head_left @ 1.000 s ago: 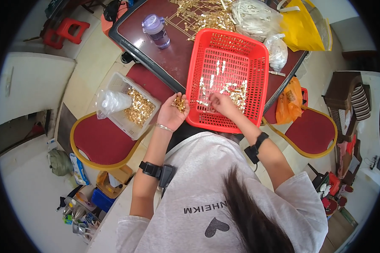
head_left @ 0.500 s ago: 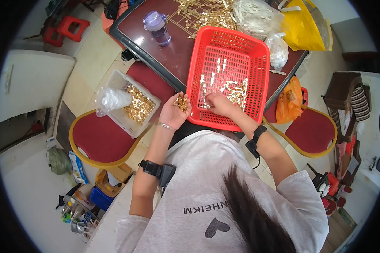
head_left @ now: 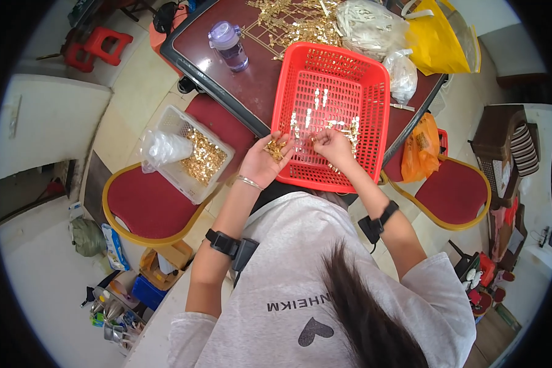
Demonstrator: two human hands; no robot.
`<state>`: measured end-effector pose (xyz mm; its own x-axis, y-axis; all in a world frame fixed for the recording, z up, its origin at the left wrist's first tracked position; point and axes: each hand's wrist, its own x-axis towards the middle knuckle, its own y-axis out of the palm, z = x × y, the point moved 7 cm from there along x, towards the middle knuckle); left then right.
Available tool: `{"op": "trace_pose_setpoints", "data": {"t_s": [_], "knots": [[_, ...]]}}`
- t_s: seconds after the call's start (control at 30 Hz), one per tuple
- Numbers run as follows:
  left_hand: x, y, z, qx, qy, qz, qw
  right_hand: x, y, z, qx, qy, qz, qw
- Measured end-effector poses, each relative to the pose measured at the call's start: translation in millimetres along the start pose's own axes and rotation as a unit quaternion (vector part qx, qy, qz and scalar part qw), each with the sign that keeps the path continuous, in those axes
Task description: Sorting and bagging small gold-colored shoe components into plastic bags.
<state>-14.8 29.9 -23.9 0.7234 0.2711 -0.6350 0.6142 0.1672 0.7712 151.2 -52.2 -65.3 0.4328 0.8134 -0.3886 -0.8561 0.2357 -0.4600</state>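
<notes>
My left hand (head_left: pixel 260 164) is turned palm up and cupped around a small heap of gold pieces (head_left: pixel 275 149), beside the near left rim of a red plastic basket (head_left: pixel 278 101). Over the basket's near part, my right hand (head_left: pixel 335 149) is closed in a pinch, with a tiny gold glint at its fingertips. Shiny gold strips (head_left: pixel 308 116) lie on the perforated basket floor, some in short rows and others bunched at the right, partly covered by my right hand. What exactly these small pieces are is too fine to make out.
A pale bin (head_left: pixel 224 161) of gold pieces, with a clear plastic bag (head_left: pixel 165 147), stands at the left on a red chair (head_left: pixel 147 199). The dark red table (head_left: pixel 251 92) bears a purple bottle (head_left: pixel 228 46), loose gold strips (head_left: pixel 313 30), plastic bags (head_left: pixel 374 27) and a yellow bag (head_left: pixel 441 40).
My left hand has moved right, up to the basket's rim, still holding its gold pieces. The right hand has lifted from the basket floor and shifted slightly right, fingers pinched.
</notes>
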Motion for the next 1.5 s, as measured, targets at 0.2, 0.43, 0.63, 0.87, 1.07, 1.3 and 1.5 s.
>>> {"op": "trace_pose_setpoints", "data": {"t_s": [0.2,0.43,0.63,0.87,1.07,1.3,1.5], "knots": [[8,10,15,0.008,-0.048,0.026,0.998,-40,-12,131,0.092,-0.181,0.021,0.979],[-11,-16,-10,-0.07,-0.026,-0.029,0.997,76,-27,-13,-0.079,0.058,-0.122,0.988],[-45,-51,-38,-0.104,0.023,-0.081,0.991,102,-50,3,-0.187,0.093,-0.309,0.928],[-43,-59,-54,-0.085,0.035,-0.126,0.988,145,-46,-16,-0.266,0.099,-0.189,0.94],[-17,-16,-50,-0.037,-0.002,-0.075,0.996,130,-40,-22,-0.249,0.054,-0.231,0.939],[13,2,-37,-0.009,-0.037,-0.034,0.999,118,-36,-32,0.054,0.088,-0.113,0.988],[23,8,-28,0.007,-0.027,-0.025,0.999,10,-11,142,0.119,-0.074,0.054,0.989]]}}
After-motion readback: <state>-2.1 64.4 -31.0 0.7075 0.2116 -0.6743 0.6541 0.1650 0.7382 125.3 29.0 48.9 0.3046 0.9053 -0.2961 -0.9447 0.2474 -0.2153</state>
